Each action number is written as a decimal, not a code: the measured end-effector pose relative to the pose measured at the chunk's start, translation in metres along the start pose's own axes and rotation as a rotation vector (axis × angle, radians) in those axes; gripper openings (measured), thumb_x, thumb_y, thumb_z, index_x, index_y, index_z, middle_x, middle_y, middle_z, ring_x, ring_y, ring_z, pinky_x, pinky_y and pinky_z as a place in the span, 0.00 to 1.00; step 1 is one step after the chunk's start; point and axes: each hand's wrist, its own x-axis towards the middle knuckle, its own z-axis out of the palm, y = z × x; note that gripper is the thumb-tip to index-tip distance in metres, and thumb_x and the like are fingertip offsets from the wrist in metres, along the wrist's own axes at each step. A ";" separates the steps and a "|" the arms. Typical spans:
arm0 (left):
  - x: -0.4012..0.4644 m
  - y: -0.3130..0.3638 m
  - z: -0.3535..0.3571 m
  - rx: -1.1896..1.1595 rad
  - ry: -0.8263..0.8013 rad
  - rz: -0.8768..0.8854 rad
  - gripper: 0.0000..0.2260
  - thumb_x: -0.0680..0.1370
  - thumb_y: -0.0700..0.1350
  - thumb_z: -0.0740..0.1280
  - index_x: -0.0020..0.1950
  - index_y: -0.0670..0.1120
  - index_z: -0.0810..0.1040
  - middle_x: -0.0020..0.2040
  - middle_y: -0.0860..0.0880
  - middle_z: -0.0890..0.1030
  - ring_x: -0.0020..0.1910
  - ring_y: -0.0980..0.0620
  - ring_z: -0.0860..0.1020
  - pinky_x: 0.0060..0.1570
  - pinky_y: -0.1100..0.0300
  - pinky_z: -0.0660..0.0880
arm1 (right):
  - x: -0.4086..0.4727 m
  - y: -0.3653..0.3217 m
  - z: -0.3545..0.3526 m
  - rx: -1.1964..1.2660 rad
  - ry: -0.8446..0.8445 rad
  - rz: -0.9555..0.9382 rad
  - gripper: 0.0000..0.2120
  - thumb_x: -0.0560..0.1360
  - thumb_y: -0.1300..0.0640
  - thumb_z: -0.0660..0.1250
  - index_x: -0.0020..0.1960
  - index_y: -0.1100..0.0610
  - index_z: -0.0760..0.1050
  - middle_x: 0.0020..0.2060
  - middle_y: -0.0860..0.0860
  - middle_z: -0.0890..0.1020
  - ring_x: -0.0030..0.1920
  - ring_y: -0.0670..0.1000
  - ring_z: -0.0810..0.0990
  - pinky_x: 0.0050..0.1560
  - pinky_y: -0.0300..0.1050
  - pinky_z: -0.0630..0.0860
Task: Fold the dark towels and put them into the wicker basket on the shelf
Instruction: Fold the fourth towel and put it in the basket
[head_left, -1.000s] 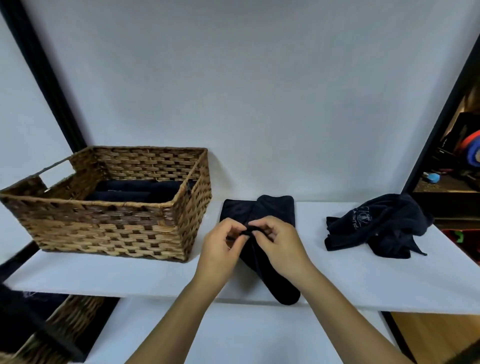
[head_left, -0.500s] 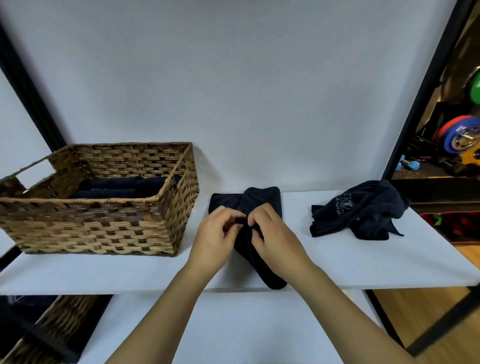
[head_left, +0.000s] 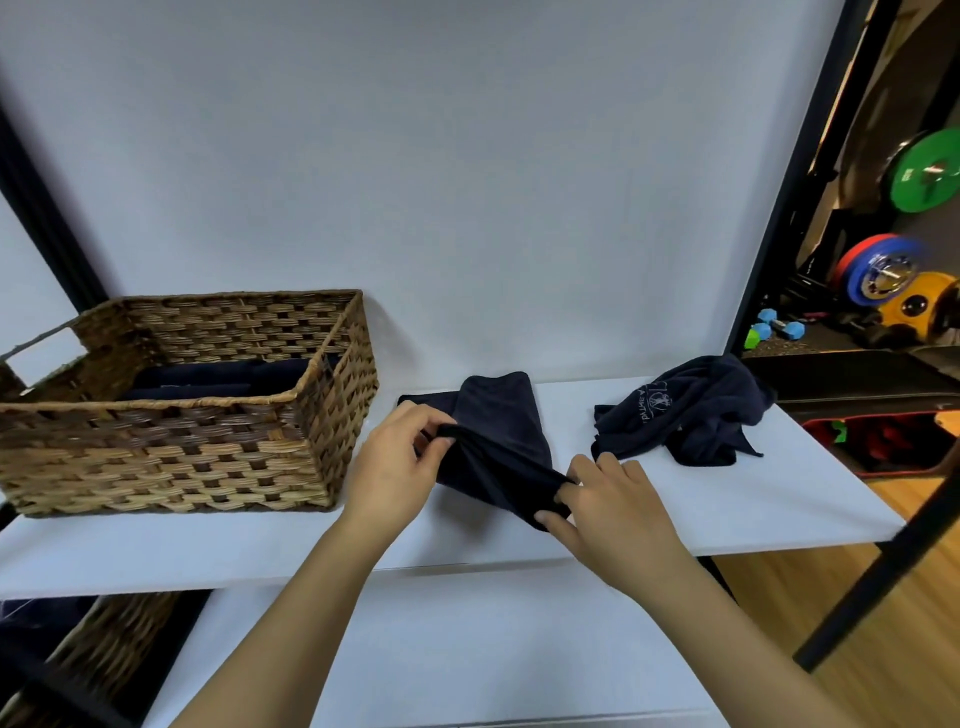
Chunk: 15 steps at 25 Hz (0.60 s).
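While it lies on the shelf (head_left: 467, 551), both hands' fingers (head_left: 563, 491) pinch the dark towel (head_left: 498, 441).

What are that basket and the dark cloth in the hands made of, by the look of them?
The basket looks like woven wicker or seagrass: flat brown and tan strands cross in a checker weave, matte, with a twisted rim. The dark towel held by the left hand and right hand seems a soft, matte fabric, perhaps microfibre or cotton; it drapes and creases loosely, with no shine.
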 end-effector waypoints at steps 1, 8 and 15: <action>0.000 0.000 0.000 0.016 -0.004 -0.015 0.09 0.78 0.40 0.71 0.49 0.55 0.81 0.46 0.59 0.77 0.43 0.56 0.77 0.45 0.59 0.76 | 0.000 0.002 -0.003 0.018 -0.033 0.000 0.27 0.75 0.36 0.54 0.34 0.51 0.82 0.35 0.47 0.76 0.36 0.54 0.73 0.40 0.50 0.72; 0.036 0.032 -0.033 0.016 0.038 -0.137 0.04 0.78 0.48 0.71 0.49 0.57 0.80 0.38 0.55 0.78 0.36 0.54 0.77 0.42 0.51 0.78 | 0.034 0.045 -0.095 0.441 -0.123 0.053 0.14 0.78 0.37 0.64 0.50 0.47 0.76 0.42 0.43 0.78 0.49 0.34 0.64 0.60 0.44 0.59; 0.108 0.102 -0.099 -0.109 0.057 -0.080 0.03 0.79 0.44 0.70 0.45 0.50 0.80 0.48 0.52 0.84 0.46 0.51 0.80 0.48 0.56 0.75 | 0.104 0.061 -0.184 0.361 0.061 0.084 0.11 0.83 0.44 0.61 0.53 0.46 0.80 0.44 0.42 0.80 0.50 0.48 0.73 0.56 0.43 0.59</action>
